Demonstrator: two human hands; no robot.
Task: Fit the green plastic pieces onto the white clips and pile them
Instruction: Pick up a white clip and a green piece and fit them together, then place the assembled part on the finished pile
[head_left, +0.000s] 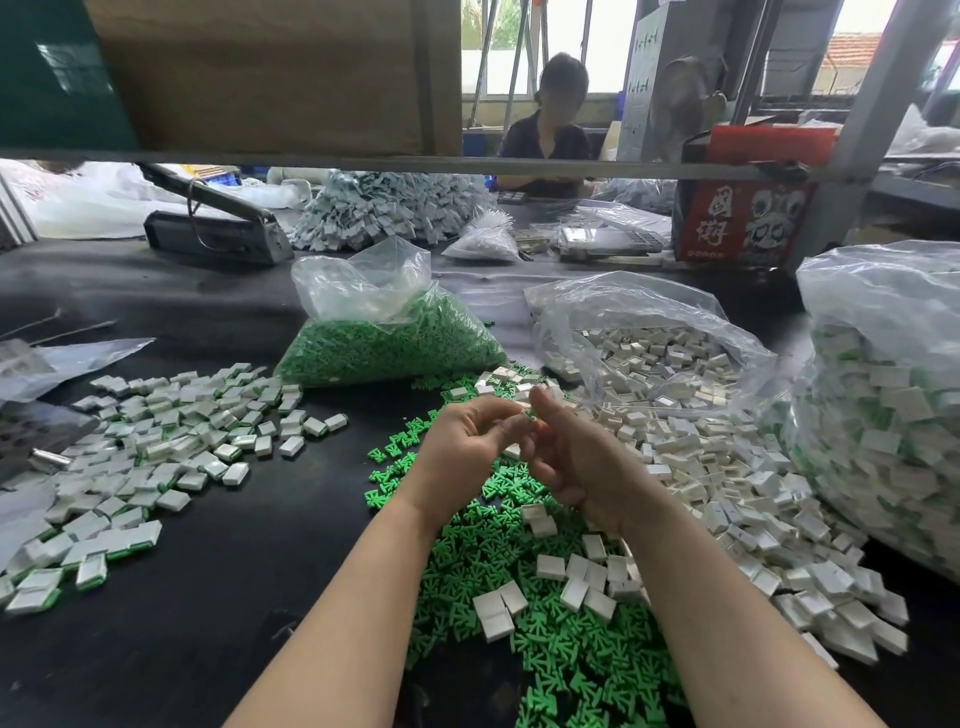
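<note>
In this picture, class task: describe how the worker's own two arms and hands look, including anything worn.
Both forearms are bare, with no sleeves in view. The left hand and right hand wear no gloves; no rings, watch or wristband show. Nails look short and unpainted.

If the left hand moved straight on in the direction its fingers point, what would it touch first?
Most likely the right hand: the left hand points right toward it, fingertips nearly meeting over a small green piece. Depth is unclear.

Black table (218, 597) bears green pieces (545, 639), white clips (727, 478), seemingly plastic bags (384, 332).
</note>
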